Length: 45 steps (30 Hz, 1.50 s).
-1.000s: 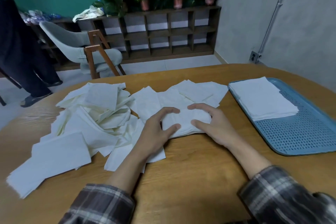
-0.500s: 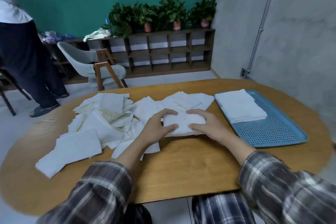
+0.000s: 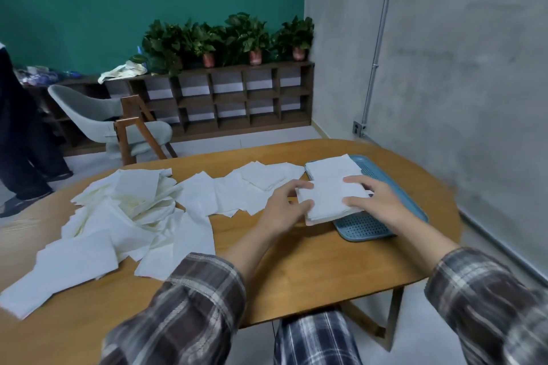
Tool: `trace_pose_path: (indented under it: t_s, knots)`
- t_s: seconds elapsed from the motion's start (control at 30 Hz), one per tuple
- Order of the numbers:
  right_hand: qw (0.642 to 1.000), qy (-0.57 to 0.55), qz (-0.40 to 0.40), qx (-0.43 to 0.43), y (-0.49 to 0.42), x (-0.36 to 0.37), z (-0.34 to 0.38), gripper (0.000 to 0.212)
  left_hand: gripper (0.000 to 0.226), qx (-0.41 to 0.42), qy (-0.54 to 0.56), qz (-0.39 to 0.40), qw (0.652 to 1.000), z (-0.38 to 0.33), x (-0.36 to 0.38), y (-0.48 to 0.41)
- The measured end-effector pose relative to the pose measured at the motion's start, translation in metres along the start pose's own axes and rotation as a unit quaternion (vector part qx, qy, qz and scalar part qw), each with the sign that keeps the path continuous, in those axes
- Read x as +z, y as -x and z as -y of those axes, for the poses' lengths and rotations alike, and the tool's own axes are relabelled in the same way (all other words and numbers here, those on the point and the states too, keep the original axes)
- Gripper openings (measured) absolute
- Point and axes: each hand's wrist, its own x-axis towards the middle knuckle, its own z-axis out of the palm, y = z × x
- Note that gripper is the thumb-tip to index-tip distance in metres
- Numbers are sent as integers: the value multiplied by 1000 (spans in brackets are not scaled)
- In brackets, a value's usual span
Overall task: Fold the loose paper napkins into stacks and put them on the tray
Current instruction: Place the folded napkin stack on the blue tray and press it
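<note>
A folded stack of white napkins (image 3: pixel 329 201) is held between both hands over the near left edge of the blue perforated tray (image 3: pixel 364 227). My left hand (image 3: pixel 284 207) grips the stack's left side and my right hand (image 3: pixel 376 201) presses on its right side. Another napkin stack (image 3: pixel 332 167) lies on the tray just behind it. A big heap of loose white napkins (image 3: pixel 133 210) covers the left part of the wooden table (image 3: pixel 311 264), with flatter napkins (image 3: pixel 252 187) spread towards the middle.
The table's right end curves close to a grey wall. Behind the table stand a pale chair (image 3: pixel 118 124), a low shelf with potted plants (image 3: pixel 231 35), and a person's legs (image 3: pixel 20 139) at the far left.
Both hands have carried the napkin stack to the right, from the table's middle to the tray's near left edge. The camera has tilted up and back.
</note>
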Motion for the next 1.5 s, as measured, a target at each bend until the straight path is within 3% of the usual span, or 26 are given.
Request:
trace_pose_path:
  t_s: [0.37,1.0,1.2,1.37,1.5]
  knots:
    - [995,54,-32,83,-3,-45,-54,46,20,-51,-28,9,998,4,65,-31]
    - [972,221,14,75,-5,-39,-60,53,17,35,-100,-42,993,30,79,-31]
    - [966,247,-47,-61,-22,-37,-54,45,23,120,-159,-45,979,28,73,-47]
    - [928,356,72,-80,-47,-22,-54,62,65,114,-351,126,921,24,88,-60]
    - [904,394,161,-34,-49,-20,-70,66,70,66,-390,215,893,30,91,-60]
